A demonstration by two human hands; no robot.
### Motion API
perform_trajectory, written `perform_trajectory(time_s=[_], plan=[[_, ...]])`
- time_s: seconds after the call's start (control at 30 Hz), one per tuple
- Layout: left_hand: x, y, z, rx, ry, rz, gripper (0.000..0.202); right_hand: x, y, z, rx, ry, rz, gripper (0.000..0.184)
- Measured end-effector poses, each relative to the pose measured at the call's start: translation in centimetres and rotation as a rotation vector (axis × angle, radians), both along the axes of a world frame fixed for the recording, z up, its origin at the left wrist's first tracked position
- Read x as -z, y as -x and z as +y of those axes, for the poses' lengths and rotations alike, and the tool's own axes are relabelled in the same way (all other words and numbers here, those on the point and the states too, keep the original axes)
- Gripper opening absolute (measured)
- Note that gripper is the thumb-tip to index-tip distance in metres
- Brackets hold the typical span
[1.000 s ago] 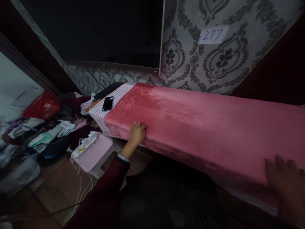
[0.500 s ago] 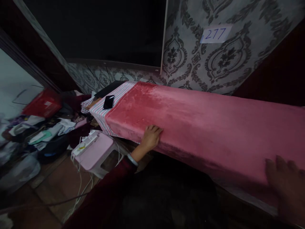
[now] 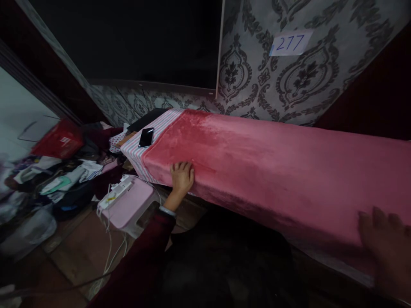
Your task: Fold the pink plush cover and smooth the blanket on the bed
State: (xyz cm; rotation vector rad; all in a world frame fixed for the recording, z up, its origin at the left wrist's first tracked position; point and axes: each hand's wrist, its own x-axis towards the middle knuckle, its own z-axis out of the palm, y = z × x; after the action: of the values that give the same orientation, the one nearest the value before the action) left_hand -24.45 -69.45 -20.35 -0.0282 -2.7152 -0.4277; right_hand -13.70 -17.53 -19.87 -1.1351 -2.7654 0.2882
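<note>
A plush pink cloth (image 3: 272, 167) covers a long, low surface and hangs over its front edge. My left hand (image 3: 182, 176) lies on the cloth near that front edge, toward the left end, with its fingers spread and nothing held. At the far right, my right hand (image 3: 387, 235) rests on the cloth, fingers apart, in dim light and partly cut off by the frame. A striped cloth (image 3: 135, 155) shows beyond the pink cloth's left edge. On the stripes lies a dark phone (image 3: 146, 137).
A pink stool (image 3: 141, 201) bearing a white power strip (image 3: 117, 192) and cords stands left of my arm. Heaped clothes (image 3: 72, 179) and a red bag (image 3: 59, 139) lie farther left. A large dark screen (image 3: 138, 42) and a paper marked 277 (image 3: 290, 43) are on the wall.
My left hand has moved left along the cloth's front edge, and its fingers are now more spread. A redder streak shows in the pile beside it. My right hand has barely moved.
</note>
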Motion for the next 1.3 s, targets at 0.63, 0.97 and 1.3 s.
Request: perform_trajectory(time_s=[0.63,0.97,1.3], plan=[[2.4,-3.1,3.4,0.346,-0.005,0.1,0.034,-0.7,0.0,-0.4,0.005,-0.012,-0.045,0.093],[0.3,-0.9,-1.2,-0.032,0.016,0.061,0.038,0.0,0.0,0.1,0.005,-0.026,-0.014,0.086],[0.4,0.3,6.9,0.47,-0.022,0.063,0.039,-0.5,0.0,-0.2,-0.012,-0.013,-0.021,0.085]])
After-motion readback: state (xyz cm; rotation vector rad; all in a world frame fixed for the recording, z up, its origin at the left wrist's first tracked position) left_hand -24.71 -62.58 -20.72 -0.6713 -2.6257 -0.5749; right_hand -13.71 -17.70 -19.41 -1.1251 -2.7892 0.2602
